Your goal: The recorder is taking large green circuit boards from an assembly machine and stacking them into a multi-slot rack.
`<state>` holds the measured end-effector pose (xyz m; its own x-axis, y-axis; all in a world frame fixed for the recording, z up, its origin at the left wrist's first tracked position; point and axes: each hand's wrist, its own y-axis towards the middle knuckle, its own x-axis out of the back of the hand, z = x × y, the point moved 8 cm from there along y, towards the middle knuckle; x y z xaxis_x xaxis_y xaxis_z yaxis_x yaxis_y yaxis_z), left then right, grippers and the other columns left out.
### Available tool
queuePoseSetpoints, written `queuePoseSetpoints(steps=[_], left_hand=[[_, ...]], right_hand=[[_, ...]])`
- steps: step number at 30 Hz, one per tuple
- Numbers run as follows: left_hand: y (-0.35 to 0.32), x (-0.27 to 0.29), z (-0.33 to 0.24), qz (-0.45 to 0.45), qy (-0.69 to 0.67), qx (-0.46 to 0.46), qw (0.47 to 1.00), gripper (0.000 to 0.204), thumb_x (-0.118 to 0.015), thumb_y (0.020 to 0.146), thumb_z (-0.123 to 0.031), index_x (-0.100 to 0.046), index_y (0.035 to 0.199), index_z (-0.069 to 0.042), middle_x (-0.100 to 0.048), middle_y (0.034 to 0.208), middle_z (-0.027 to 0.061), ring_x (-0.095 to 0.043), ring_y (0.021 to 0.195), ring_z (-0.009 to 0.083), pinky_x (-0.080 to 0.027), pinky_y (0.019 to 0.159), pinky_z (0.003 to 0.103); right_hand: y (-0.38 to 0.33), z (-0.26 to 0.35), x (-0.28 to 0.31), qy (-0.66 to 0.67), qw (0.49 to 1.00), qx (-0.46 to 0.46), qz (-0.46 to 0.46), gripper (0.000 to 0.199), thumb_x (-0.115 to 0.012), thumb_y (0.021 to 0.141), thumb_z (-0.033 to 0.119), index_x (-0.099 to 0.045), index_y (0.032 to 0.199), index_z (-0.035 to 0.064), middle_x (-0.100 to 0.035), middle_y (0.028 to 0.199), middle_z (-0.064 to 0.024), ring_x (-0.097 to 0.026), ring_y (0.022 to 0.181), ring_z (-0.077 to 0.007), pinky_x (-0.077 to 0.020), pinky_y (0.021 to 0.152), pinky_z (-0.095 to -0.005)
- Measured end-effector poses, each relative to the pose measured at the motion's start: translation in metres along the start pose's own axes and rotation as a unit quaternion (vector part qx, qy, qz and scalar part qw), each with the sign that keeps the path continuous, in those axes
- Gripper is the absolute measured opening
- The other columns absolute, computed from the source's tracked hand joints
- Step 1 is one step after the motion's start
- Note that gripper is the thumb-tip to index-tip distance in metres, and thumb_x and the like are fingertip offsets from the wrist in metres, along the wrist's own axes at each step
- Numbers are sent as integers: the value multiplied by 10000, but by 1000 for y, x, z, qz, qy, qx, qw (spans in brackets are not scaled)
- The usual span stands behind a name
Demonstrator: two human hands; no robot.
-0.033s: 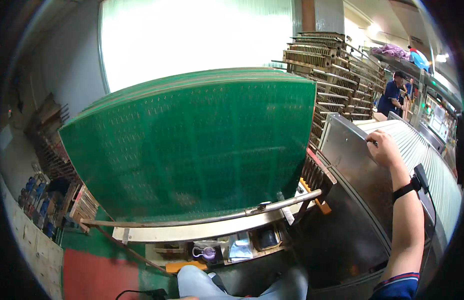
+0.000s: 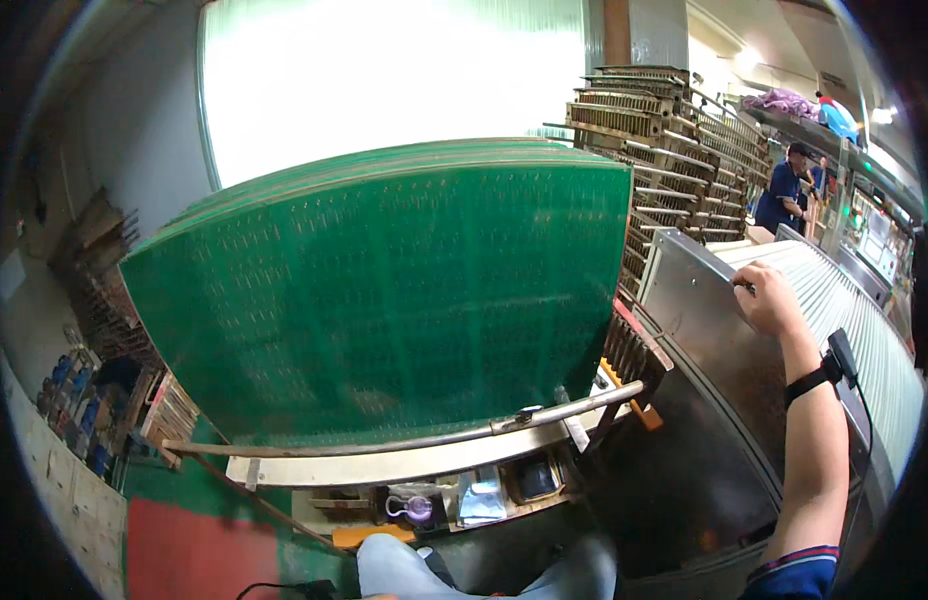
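Observation:
My right hand [image 2: 768,298] rests at the top edge of a metal side panel [image 2: 699,290] on a roller conveyor [image 2: 824,300]. Its fingers are curled over that edge, and a black strap with a small device [image 2: 832,365] sits on the wrist. Of my left hand [image 2: 381,597] only a sliver of skin shows at the lower rim, by my lap; its fingers are hidden. Straight ahead, several large green panels [image 2: 384,300] with rows of small marks lean upright on a rack with a metal bar [image 2: 444,440]. Neither hand touches them.
Slatted racks [image 2: 674,150] are stacked behind the panels at right. Below the bar, a shelf holds a purple-lidded container [image 2: 416,508], a clear bag [image 2: 481,497] and a dark tray [image 2: 536,478]. A co-worker in dark blue [image 2: 782,190] stands far right. The floor has a red patch [image 2: 199,550].

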<state>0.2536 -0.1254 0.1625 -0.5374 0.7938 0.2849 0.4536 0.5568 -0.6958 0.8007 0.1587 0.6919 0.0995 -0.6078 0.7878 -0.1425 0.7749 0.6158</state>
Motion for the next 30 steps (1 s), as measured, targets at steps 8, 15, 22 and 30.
queuePoseSetpoints(steps=[8, 15, 22, 30], left_hand=[[-6, -3, -8, 45, -61, 54, 996, 488, -541, 958, -511, -642, 762, -76, -608, 600, 65, -588, 490, 171, -480, 435, 322], [-3, -5, -1, 40, -48, 97, 993, 517, -533, 957, -538, -631, 756, -72, -598, 599, 60, -575, 482, 172, -472, 414, 328], [-5, -5, -2, 29, -47, 96, 994, 507, -531, 959, -528, -643, 770, -71, -605, 607, 63, -577, 489, 173, -472, 426, 329], [-5, 1, -22, -55, 44, -42, 997, 447, -534, 975, -423, -684, 739, -74, -623, 576, 78, -596, 508, 173, -486, 473, 360]], right_hand=[[1, 1, -1, 9, 1000, 3, 4, 188, -616, 801, 142, -697, 907, 9, -659, 944, -202, -620, 951, -392, -490, 875, -441], [2, -5, -2, 10, 1000, -6, 7, 181, -626, 804, 138, -700, 912, 12, -660, 952, -197, -618, 961, -389, -490, 874, -439], [1, -4, -2, 6, 1000, -4, 11, 175, -624, 811, 125, -698, 918, 8, -659, 963, -201, -617, 967, -394, -487, 887, -440], [0, 1, 0, 9, 1000, -7, 2, 176, -623, 810, 122, -701, 923, 12, -661, 966, -206, -617, 969, -397, -487, 890, -439]])
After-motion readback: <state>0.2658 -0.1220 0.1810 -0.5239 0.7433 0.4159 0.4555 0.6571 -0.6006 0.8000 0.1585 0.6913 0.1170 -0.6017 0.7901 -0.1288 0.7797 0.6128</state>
